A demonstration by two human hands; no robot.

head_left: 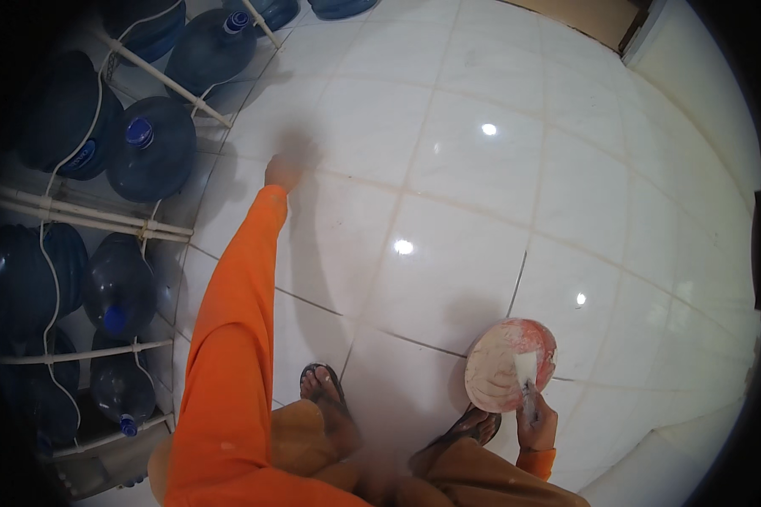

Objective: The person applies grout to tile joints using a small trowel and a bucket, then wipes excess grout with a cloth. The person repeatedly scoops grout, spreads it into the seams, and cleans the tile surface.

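My right hand [537, 427] is closed round the handle of a putty knife [526, 368]. The pale blade lies over a round bowl [492, 336] at the lower right, which is coated with beige paste and has reddish patches on its right side. The bowl is beside my right foot. My left arm, in an orange sleeve, stretches far forward. At its end my left hand [284, 171] is low over the white tile floor [461, 211], next to a beige joint. Its fingers are smeared and partly lost in shadow, so their pose is unclear.
Large blue water jugs [152, 148] lie on a white pipe rack [101, 221] along the left. Beige lines fill the farther tile joints; those near my sandalled feet [323, 389] look dark. A pale wall [693, 76] rises at the right.
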